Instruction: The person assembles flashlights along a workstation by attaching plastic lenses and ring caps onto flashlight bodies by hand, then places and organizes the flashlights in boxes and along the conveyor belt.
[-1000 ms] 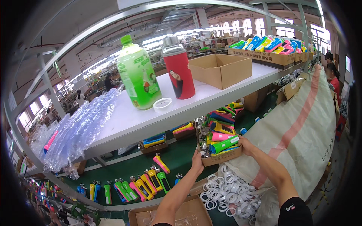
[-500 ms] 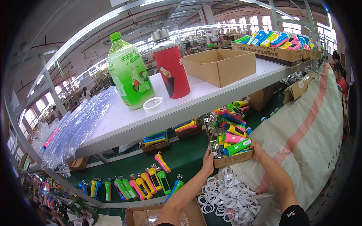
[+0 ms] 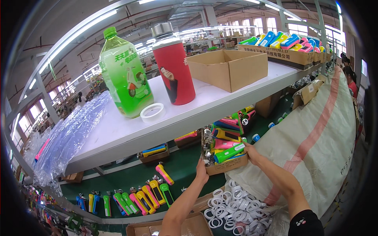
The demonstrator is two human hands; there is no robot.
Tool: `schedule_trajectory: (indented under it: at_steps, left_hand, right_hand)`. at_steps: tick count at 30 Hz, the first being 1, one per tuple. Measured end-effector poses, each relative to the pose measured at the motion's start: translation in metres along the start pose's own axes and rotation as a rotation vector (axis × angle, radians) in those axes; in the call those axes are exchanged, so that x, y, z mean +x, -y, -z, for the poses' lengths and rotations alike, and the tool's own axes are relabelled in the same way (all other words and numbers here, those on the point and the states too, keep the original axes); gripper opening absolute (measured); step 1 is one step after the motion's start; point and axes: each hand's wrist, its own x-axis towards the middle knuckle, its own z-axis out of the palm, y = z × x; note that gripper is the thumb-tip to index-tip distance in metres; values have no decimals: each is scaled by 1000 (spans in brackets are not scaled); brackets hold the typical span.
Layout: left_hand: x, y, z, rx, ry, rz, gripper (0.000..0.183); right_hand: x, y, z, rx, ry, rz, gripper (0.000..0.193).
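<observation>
A small cardboard box [image 3: 227, 166] sits between my two hands, heaped with colourful plastic flashlights. On top, at the near end, lies a green flashlight [image 3: 229, 153]; pink, yellow and blue ones are piled behind it. My left hand [image 3: 201, 171] grips the box's left side, and my right hand [image 3: 252, 153] closes on its right near corner. Some of the fingers are hidden by the box. Under the shelf, a row of flashlights [image 3: 146, 199] rests on the green bench to the left. White plastic rings [image 3: 236, 206] form a heap just below the box, between my forearms.
Above the bench runs a white shelf [image 3: 106, 137] carrying a green bottle [image 3: 128, 78], a red bottle [image 3: 173, 72], an open carton [image 3: 228, 72] and plastic film [image 3: 71, 131]. At right bulges a large woven sack [image 3: 311, 137]. Another carton [image 3: 193, 224] stands at the lower edge.
Both hands and the box of flashlights have shifted left and slightly down in view. Shelf items and the flashlight row also appear further left, as the view has moved. My grip stays the same.
</observation>
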Motion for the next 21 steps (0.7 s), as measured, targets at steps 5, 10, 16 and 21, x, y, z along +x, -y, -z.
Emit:
schedule_trajectory:
  at_steps: [5,10,16,21]
  left_hand:
    - [-26,4,5,-35,-6,-39,56]
    - [-9,21,12,24,-2,-63,46]
    - [48,30,13,48,-111,-93,39]
    - [71,16,43,33,-271,9,35]
  right_hand:
    - [-5,-6,-5,-7,34,-21,82]
    - [44,-34,12,57,95,80,82]
    - [81,-31,11,96,-18,32,77]
    - [130,-5,33,-152,64,-59,35]
